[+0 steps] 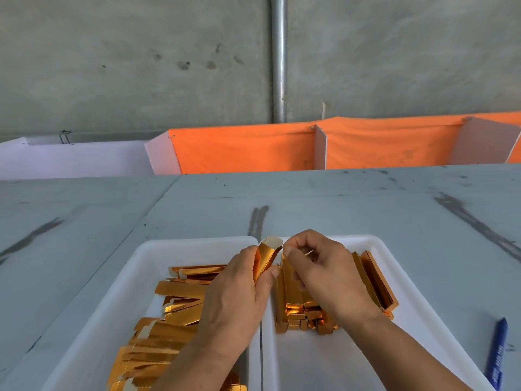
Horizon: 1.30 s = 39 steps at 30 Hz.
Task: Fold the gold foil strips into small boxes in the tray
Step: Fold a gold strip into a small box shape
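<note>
While the left hand [234, 300] grips a half-folded gold foil strip [266, 256] above two adjoining white plastic trays [332, 359], the right hand [324, 272] pinches its top flap. Flat gold strips [169, 320] lie in the left tray [146, 249], folded gold boxes [376, 277] in the right tray [375, 244]. White lettering on a blue pen [497, 351] on the grey table [366, 204] is unreadable.
</note>
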Each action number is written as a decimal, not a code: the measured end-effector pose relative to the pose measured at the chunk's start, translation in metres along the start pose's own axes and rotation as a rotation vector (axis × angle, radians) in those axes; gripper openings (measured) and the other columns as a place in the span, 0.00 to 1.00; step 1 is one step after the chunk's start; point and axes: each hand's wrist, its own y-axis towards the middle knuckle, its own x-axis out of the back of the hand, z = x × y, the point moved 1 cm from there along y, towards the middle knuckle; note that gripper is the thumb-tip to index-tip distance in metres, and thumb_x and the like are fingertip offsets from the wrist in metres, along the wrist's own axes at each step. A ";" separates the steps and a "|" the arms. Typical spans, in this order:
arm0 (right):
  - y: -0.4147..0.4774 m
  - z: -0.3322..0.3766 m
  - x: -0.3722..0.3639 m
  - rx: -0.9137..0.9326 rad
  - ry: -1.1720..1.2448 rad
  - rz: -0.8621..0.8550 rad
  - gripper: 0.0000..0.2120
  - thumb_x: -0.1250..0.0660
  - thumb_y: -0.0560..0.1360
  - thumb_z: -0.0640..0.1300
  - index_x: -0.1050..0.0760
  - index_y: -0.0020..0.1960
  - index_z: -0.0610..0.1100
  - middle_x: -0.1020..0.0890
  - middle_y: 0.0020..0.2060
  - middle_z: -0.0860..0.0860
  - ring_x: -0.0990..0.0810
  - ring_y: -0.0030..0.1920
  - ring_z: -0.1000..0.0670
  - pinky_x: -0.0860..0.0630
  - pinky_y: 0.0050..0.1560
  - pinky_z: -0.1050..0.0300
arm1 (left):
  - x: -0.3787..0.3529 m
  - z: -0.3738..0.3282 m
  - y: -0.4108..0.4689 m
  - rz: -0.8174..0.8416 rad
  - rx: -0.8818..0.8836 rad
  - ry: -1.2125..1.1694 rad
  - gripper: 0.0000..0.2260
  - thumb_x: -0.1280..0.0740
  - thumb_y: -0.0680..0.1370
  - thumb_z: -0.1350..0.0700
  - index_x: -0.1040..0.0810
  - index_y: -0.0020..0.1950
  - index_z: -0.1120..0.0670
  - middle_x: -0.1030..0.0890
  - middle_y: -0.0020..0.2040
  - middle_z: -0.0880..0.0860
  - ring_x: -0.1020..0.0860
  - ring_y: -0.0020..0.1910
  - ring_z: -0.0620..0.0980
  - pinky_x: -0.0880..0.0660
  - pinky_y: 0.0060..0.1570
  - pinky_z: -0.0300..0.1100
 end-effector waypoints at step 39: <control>-0.001 -0.001 -0.004 -0.099 0.188 0.110 0.07 0.37 0.81 0.46 0.21 0.48 0.54 0.22 0.28 0.51 0.24 0.26 0.55 0.25 0.31 0.63 | -0.001 -0.002 0.000 0.010 -0.119 0.097 0.25 0.52 0.74 0.33 0.34 0.64 0.44 0.30 0.44 0.40 0.28 0.40 0.41 0.35 0.33 0.28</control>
